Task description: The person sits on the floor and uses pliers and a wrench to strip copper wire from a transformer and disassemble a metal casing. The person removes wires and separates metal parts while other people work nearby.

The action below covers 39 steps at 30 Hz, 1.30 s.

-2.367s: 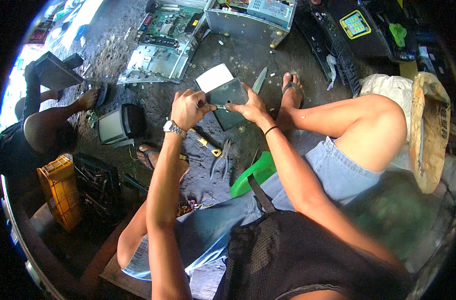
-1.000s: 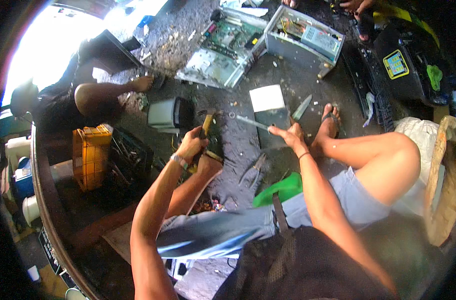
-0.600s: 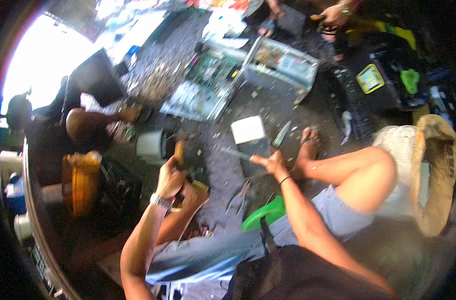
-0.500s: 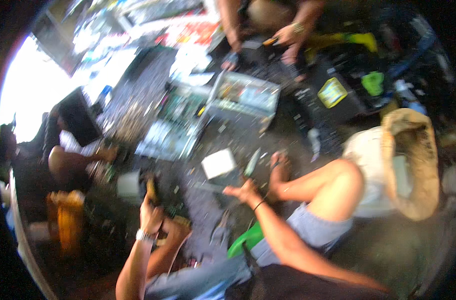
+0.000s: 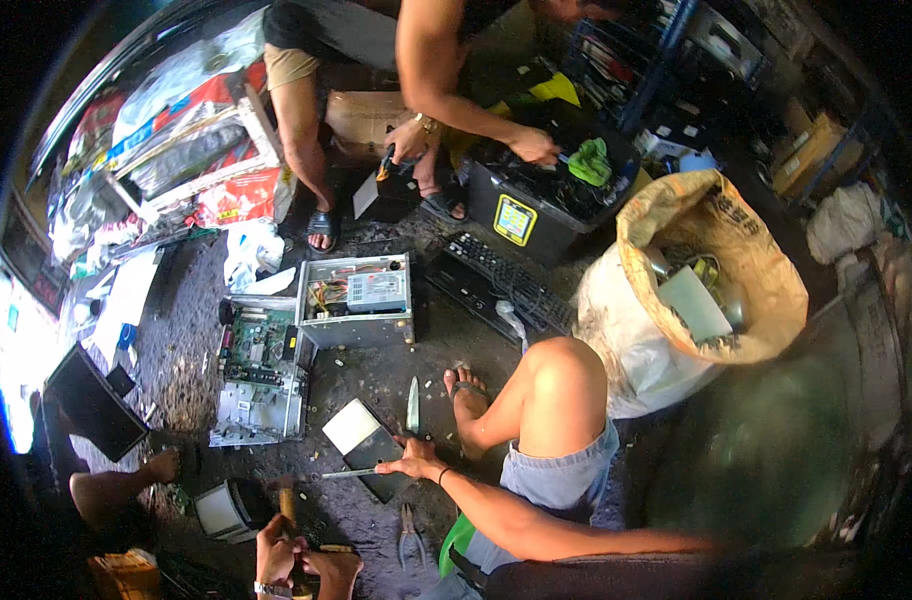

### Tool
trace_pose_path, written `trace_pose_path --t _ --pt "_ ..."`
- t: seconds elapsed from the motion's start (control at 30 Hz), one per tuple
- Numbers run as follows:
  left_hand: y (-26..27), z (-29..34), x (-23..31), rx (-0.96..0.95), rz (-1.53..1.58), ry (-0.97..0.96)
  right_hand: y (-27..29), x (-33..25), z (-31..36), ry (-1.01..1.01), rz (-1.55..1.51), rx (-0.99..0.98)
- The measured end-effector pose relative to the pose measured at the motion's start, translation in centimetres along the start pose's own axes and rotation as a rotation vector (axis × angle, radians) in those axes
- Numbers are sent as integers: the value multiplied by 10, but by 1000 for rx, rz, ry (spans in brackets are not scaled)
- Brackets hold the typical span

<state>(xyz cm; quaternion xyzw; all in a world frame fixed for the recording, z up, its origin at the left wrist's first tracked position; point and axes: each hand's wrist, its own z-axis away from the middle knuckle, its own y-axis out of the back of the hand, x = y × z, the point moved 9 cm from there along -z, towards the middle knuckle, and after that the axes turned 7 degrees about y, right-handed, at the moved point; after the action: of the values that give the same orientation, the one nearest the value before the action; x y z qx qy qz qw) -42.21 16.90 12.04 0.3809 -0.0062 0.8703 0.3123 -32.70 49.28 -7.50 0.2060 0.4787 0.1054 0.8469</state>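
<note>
My right hand (image 5: 413, 464) presses flat, fingers spread, on a dark slab-shaped drive (image 5: 369, 445) lying at my six o'clock. It looks stiff, dense and slick; its edges offer purchase. My left hand (image 5: 279, 553) clenches a wooden-handled hammer (image 5: 287, 503) at seven o'clock.

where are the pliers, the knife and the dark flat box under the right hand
pliers (image 5: 409, 533): head view, on the crossed handles, lying on the ground.
knife (image 5: 413, 404): head view, mid-blade, on the ground beside the foot.
dark flat box (image 5: 373, 457): head view, on its dark top face, left of the right hand (image 5: 413, 462).
</note>
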Motion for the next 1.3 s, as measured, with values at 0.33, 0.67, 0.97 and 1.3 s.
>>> trace_pose_path --t 0.33,0.67,0.97,1.3 --pt "-1 -2 6 -11 109 -4 6 -2 4 -15 -88 48" --pt "18 9 22 242 -30 15 -11 8 -12 49 -228 80" --pt "50 30 18 151 103 39 -21 -11 -4 131 -343 36" --pt "0 4 -3 -54 132 144 -4 24 -21 95 -176 121"
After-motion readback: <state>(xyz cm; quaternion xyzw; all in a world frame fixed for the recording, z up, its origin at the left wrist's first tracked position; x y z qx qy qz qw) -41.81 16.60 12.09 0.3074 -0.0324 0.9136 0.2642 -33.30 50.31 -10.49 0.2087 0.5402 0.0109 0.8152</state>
